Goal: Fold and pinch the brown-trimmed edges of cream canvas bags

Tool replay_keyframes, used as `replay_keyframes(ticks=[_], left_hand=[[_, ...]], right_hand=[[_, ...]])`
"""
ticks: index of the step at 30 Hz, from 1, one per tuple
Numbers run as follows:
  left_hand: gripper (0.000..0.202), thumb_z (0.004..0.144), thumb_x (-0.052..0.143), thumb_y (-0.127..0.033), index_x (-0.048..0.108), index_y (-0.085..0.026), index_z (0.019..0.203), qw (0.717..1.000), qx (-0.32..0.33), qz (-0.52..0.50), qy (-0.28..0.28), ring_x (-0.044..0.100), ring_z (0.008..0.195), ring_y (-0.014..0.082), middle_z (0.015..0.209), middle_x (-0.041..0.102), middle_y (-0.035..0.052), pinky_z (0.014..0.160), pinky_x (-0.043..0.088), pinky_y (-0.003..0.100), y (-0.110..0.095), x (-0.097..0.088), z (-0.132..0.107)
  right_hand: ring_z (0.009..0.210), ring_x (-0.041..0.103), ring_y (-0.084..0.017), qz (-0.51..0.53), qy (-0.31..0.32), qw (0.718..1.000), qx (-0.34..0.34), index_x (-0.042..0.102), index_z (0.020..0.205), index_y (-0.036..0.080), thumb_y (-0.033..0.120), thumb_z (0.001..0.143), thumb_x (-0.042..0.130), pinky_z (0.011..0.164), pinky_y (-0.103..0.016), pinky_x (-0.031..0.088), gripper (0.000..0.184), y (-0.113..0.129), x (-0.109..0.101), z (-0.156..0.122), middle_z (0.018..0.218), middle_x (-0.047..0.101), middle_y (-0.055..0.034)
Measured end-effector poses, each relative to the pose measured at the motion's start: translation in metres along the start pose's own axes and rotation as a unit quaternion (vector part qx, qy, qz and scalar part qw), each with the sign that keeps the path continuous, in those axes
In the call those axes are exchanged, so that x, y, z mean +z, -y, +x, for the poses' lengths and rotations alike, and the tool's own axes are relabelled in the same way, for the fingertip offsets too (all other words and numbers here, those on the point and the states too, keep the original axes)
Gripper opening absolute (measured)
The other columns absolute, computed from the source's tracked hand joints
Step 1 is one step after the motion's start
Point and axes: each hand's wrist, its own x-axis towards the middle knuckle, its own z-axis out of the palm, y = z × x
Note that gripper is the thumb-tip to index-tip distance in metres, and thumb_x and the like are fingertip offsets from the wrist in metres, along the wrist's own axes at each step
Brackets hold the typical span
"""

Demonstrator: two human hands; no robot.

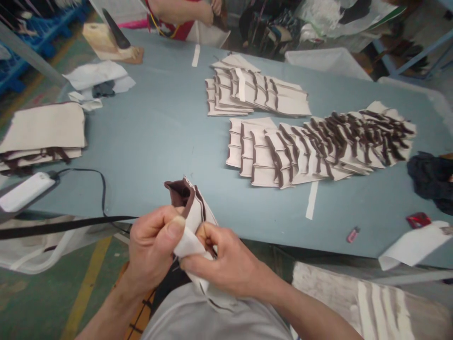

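Observation:
Close to my body, at the table's near edge, both hands grip one cream fabric piece (194, 215) with a dark brown lining. My left hand (154, 241) pinches its left side, thumb on top. On the right side my right hand (226, 259) is closed on the same piece, thumb and fingers pressed together. The upper end stands open between folds and shows the brown inside. Part of the fabric hangs below my hands toward my lap. My fingertips behind the cloth are hidden.
Overlapping cream-and-brown fabric pieces (262, 160) fan across the right of the blue-grey table (152, 127). Another group (283, 97) lies behind them. A fabric stack (46, 125) and a white power bank (26, 191) with a cable sit left. Across the table is another person's arm (184, 10).

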Motion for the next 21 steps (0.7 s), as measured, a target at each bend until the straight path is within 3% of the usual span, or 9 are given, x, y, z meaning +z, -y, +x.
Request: replay_keyframes(ticks=[3,4,6,8,9,12,14,18,21], left_hand=[[0.054,0.103,0.063,-0.051,0.039,-0.022,0.063,0.995,0.044,-0.030,0.080,0.035,0.044,0.0112,0.052,0.039,-0.0053,0.043,0.028,0.026,-0.013,0.001,-0.008],[0.054,0.104,0.060,-0.050,0.036,-0.022,0.065,0.992,0.066,-0.032,0.108,0.036,0.045,0.0114,0.052,0.037,-0.0056,0.044,0.029,0.026,-0.017,0.002,-0.008],[0.053,0.107,0.057,-0.047,0.031,-0.022,0.068,0.982,0.107,-0.029,0.155,0.035,0.046,0.0118,0.053,0.031,-0.0063,0.047,0.029,0.028,-0.024,0.005,-0.007],[0.052,0.108,0.055,-0.047,0.029,-0.022,0.070,0.975,0.122,-0.025,0.185,0.033,0.047,0.0125,0.054,0.028,-0.0067,0.049,0.028,0.029,-0.027,0.008,-0.004],[0.051,0.108,0.054,-0.047,0.028,-0.023,0.071,0.973,0.120,-0.024,0.196,0.033,0.048,0.0131,0.054,0.028,-0.0066,0.050,0.027,0.030,-0.028,0.009,-0.002],[0.049,0.106,0.057,-0.046,0.030,-0.024,0.072,0.967,0.118,-0.038,0.221,0.034,0.049,0.0147,0.054,0.031,-0.0060,0.050,0.027,0.032,-0.028,0.009,0.000],[0.047,0.106,0.058,-0.045,0.032,-0.024,0.073,0.962,0.119,-0.045,0.241,0.037,0.049,0.0152,0.054,0.035,-0.0053,0.051,0.030,0.033,-0.029,0.008,0.003],[0.042,0.105,0.057,-0.044,0.043,-0.024,0.071,0.955,0.135,-0.049,0.260,0.046,0.052,0.0171,0.053,0.046,-0.0026,0.053,0.036,0.036,-0.033,-0.003,0.016],[0.038,0.104,0.059,-0.042,0.059,-0.023,0.071,0.956,0.157,-0.055,0.243,0.049,0.054,0.0180,0.054,0.053,-0.0001,0.053,0.040,0.036,-0.035,-0.020,0.034]], right_hand=[[0.062,0.049,-0.010,0.047,0.196,0.979,0.041,0.059,0.082,0.021,0.041,0.068,0.094,0.056,-0.022,0.040,0.043,-0.012,-0.028,-0.008,0.069,0.058,0.0072],[0.062,0.050,-0.010,0.064,0.186,0.980,0.032,0.060,0.083,0.020,0.048,0.071,0.092,0.057,-0.022,0.041,0.044,-0.016,-0.041,-0.007,0.070,0.059,0.0061],[0.067,0.055,-0.012,0.050,0.044,0.997,-0.050,0.063,0.085,0.019,0.060,0.082,0.083,0.064,-0.025,0.046,0.046,-0.020,-0.062,0.000,0.075,0.064,0.0025],[0.081,0.064,-0.016,0.022,-0.089,0.983,-0.162,0.067,0.092,0.019,0.065,0.092,0.073,0.077,-0.030,0.052,0.046,-0.019,-0.071,0.010,0.088,0.072,-0.0036],[0.092,0.068,-0.019,0.012,-0.116,0.970,-0.214,0.070,0.099,0.020,0.065,0.096,0.067,0.087,-0.033,0.054,0.045,-0.016,-0.072,0.015,0.098,0.076,-0.0065],[0.124,0.066,-0.024,-0.025,-0.096,0.939,-0.330,0.071,0.120,0.022,0.056,0.108,0.050,0.112,-0.042,0.047,0.041,0.002,-0.061,0.030,0.126,0.076,-0.0101],[0.134,0.061,-0.025,-0.092,-0.068,0.914,-0.389,0.071,0.122,0.022,0.051,0.112,0.041,0.120,-0.044,0.040,0.042,0.015,-0.056,0.039,0.129,0.075,-0.0097],[0.107,0.066,-0.023,-0.255,-0.046,0.839,-0.478,0.070,0.100,0.024,0.045,0.113,0.031,0.118,-0.046,0.035,0.046,0.031,-0.068,0.053,0.098,0.077,-0.0058],[0.083,0.062,-0.021,-0.347,-0.080,0.786,-0.506,0.065,0.089,0.025,0.039,0.110,0.041,0.108,-0.046,0.040,0.036,0.032,-0.086,0.051,0.080,0.071,-0.0025]])
